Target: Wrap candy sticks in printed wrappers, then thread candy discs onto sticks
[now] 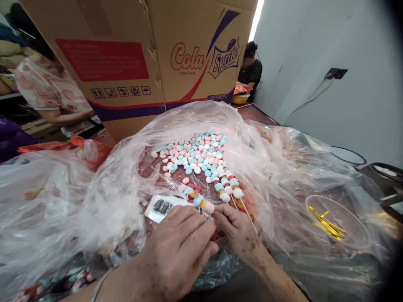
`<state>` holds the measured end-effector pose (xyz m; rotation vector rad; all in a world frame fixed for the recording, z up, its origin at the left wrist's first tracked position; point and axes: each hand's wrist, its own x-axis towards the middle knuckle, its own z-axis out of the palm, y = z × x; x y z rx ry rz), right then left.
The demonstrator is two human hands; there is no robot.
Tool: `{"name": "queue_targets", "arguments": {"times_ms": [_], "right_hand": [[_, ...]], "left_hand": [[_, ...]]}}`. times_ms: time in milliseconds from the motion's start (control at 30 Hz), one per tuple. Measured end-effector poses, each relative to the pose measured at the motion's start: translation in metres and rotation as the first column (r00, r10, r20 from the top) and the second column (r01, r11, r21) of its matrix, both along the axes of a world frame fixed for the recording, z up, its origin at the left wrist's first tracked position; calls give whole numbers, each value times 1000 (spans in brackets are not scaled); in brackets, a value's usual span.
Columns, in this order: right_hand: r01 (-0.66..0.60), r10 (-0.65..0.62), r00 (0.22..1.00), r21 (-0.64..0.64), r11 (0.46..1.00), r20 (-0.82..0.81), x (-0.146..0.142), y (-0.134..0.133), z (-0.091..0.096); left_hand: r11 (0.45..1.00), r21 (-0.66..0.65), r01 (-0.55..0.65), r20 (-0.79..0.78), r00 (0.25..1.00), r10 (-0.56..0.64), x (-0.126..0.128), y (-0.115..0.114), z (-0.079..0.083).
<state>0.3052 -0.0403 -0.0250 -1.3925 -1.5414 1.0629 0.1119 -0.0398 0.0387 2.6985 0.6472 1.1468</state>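
A candy skewer (197, 199) with pink, blue and yellow pieces lies slanted in a clear wrapper, just above my fingertips. My left hand (179, 245) is closed with its fingers curled together at the skewer's lower end; its grip is partly hidden. Pinched fingers of my right hand (234, 224) meet that same end from the right. Partly under the skewer and my left hand is a white pack with a black-and-white printed label (162, 206). Two finished-looking skewers (227, 184) with white sticks rest right of it. Beyond spreads a pile of pink, blue and white candies (198, 153).
Crumpled clear plastic sheeting (116, 205) surrounds the candies. A large cardboard box (157, 58) stands behind. Gold twist ties (327, 224) lie in a clear round tub (355, 214) at right. Orange gummy rings (247, 201) sit by the sticks. Two other people sit farther back.
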Motion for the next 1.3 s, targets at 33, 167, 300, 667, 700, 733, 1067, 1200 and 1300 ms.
{"name": "queue_targets", "arguments": {"times_ms": [33, 167, 300, 667, 700, 733, 1067, 1200, 1300], "right_hand": [[21, -22, 1000, 12, 1000, 10, 0, 0, 0], [67, -82, 991, 144, 987, 104, -2, -1, -1], [35, -106, 972, 320, 947, 208, -12, -3, -7], [-21, -160, 948, 556, 831, 276, -24, -9, -13], [-16, -139, 956, 520, 854, 258, -24, -10, -12], [-9, -120, 963, 477, 879, 240, -24, -11, -11], [46, -47, 998, 54, 997, 32, -27, -12, -6], [50, -144, 963, 377, 925, 226, -38, -14, -13], [-35, -343, 855, 703, 710, 389, -47, -17, -17]], "left_hand": [[985, -163, -56, 52, 997, 65, -4, -5, -5], [461, -885, -68, 253, 762, 596, -23, 3, -22], [323, -884, 339, 450, 424, 786, -19, 29, -20], [369, -726, 581, 560, 187, 807, 10, 62, -27], [375, -710, 597, 580, 193, 791, 11, 62, -27], [379, -693, 613, 601, 202, 773, 12, 62, -27], [400, -638, 657, 682, 243, 690, 15, 62, -32], [437, -607, 664, 691, 169, 703, 20, 61, -35], [432, -602, 672, 675, 138, 725, 21, 62, -39]]}}
